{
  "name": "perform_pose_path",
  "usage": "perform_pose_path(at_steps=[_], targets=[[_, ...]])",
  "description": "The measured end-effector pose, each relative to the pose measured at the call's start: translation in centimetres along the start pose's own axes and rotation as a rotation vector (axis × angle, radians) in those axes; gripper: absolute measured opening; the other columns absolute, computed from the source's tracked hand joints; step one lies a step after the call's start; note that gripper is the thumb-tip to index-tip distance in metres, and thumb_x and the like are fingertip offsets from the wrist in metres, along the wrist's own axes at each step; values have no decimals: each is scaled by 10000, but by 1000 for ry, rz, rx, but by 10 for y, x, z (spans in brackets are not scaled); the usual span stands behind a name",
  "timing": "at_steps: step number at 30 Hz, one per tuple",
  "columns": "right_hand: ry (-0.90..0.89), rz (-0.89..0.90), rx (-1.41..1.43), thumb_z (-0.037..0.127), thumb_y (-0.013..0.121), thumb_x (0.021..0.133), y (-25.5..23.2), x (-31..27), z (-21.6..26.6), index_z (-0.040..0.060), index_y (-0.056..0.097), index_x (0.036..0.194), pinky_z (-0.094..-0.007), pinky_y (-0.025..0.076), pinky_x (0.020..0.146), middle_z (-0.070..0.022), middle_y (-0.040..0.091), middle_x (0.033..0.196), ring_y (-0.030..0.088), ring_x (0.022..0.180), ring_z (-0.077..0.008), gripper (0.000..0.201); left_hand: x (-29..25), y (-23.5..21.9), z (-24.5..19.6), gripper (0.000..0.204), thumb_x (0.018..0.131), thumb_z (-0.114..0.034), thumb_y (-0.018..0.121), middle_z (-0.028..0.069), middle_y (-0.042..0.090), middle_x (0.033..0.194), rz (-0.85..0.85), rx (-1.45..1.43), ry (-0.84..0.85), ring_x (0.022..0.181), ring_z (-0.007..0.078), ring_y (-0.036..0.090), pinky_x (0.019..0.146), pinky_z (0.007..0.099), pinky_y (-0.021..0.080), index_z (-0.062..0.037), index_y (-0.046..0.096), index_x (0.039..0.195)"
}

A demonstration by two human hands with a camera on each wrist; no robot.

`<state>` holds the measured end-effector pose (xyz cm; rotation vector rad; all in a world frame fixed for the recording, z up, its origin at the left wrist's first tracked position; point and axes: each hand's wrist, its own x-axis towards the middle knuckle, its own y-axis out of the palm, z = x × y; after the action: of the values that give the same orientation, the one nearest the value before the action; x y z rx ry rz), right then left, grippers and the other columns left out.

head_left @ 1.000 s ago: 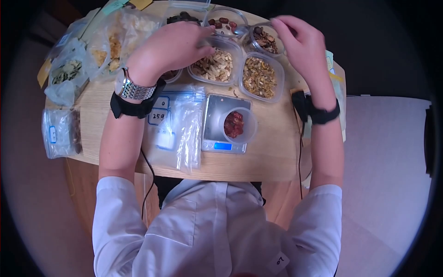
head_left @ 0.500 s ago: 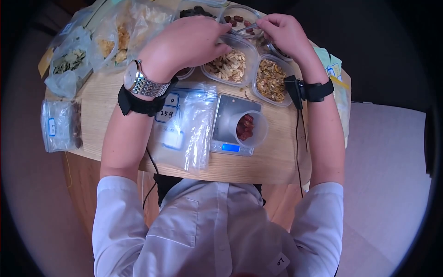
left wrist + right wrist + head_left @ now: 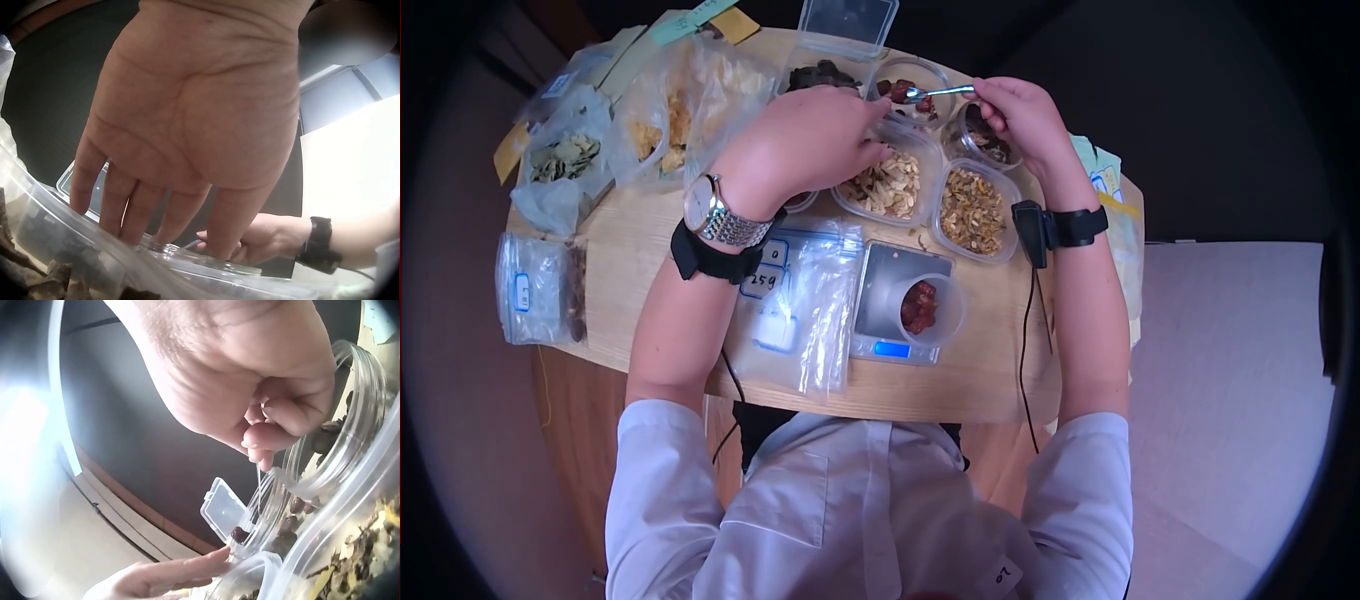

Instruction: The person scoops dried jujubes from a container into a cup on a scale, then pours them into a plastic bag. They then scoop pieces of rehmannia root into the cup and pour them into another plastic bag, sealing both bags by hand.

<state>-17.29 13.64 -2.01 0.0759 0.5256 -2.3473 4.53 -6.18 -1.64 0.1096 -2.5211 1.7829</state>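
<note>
My right hand (image 3: 1025, 115) pinches the handle of a small metal spoon (image 3: 945, 92) between thumb and fingers. The spoon reaches left over a round clear jar (image 3: 945, 78) of dark red dates (image 3: 900, 90). In the right wrist view, one date (image 3: 239, 535) shows by the spoon's far end, at the jar rim. My left hand (image 3: 810, 135) lies palm down over the tub (image 3: 925, 215) of pale dried slices. Its fingers stretch toward the date jar, with the fingertips right at the rim; they look fairly straight in the left wrist view.
A kitchen scale (image 3: 890, 270) carries a clear cup (image 3: 950, 320) with red pieces. Stacked zip bags (image 3: 800, 310) lie beside it. Around the hands are a tub of yellowish dried bits (image 3: 972, 210), another jar (image 3: 990, 140), a box with a raised lid (image 3: 850, 22), and plastic bags (image 3: 565, 155) at left.
My right hand has moved from beside the right-hand jar, and the spoon now reaches across the date jar. My left hand stays near the jar's rim. The head view has shifted slightly.
</note>
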Motion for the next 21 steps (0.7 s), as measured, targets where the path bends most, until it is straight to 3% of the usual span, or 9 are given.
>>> perform_pose_path(at_steps=[14,21], targets=[[-96,-21,43,229,698,1045,-42,-87,25,26,768,1009,-189,371,557,55,604,729,491,609,-22,217,-1,-3,-2,525,1001,-319,680,223,717,1179,-6,-26,-7,1116,393,679,974,471,545,-100,617,1474],[-154,-75,-113,164,690,1038,-43,-173,35,29,764,1000,-203,369,552,33,622,732,504,610,-41,158,1,5,5,510,1010,-301,673,214,716,1166,-26,18,21,1113,393,676,971,467,544,-114,616,1481]])
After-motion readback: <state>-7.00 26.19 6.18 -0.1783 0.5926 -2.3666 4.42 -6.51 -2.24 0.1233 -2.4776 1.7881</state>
